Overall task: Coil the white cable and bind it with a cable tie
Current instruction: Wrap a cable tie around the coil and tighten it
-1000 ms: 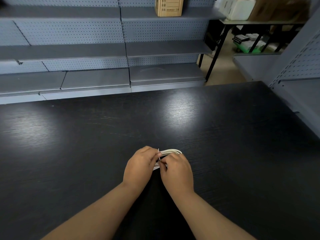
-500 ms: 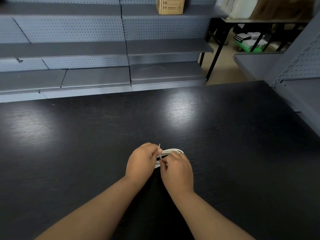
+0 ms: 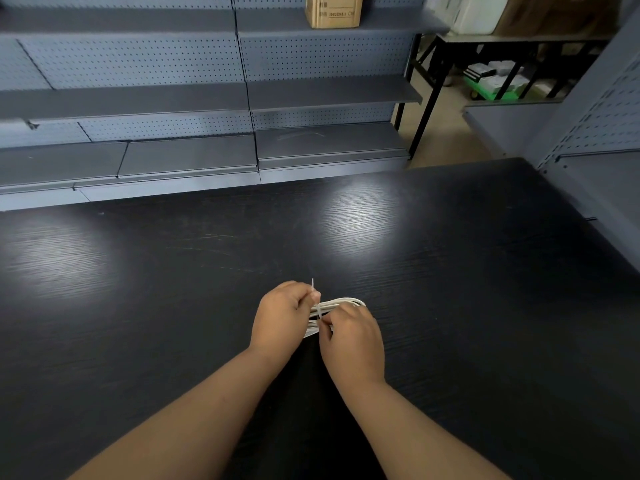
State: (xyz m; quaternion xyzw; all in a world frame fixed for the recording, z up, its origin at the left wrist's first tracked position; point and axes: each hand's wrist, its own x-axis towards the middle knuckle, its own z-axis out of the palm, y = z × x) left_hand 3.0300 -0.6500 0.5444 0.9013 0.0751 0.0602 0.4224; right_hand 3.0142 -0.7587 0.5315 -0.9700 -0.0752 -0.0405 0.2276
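Observation:
The white cable (image 3: pixel 341 302) lies coiled in a small flat bundle on the black table (image 3: pixel 450 289), mostly hidden under my hands. A thin white cable tie (image 3: pixel 314 295) crosses the coil, its tail sticking up past my fingers. My left hand (image 3: pixel 280 317) pinches the tie's tail near the top. My right hand (image 3: pixel 351 332) pinches the tie's lower part against the coil's near side. The two hands almost touch over the bundle.
Grey perforated metal shelving (image 3: pixel 207 98) runs along the far side of the table. A cardboard box (image 3: pixel 332 10) stands on an upper shelf. A black-framed table (image 3: pixel 519 53) with boxes is at the back right, another grey shelf unit (image 3: pixel 606 140) on the right.
The tie's tail has come further out above my left hand, which has drawn it slightly up and away. The right hand and the coil stay in place.

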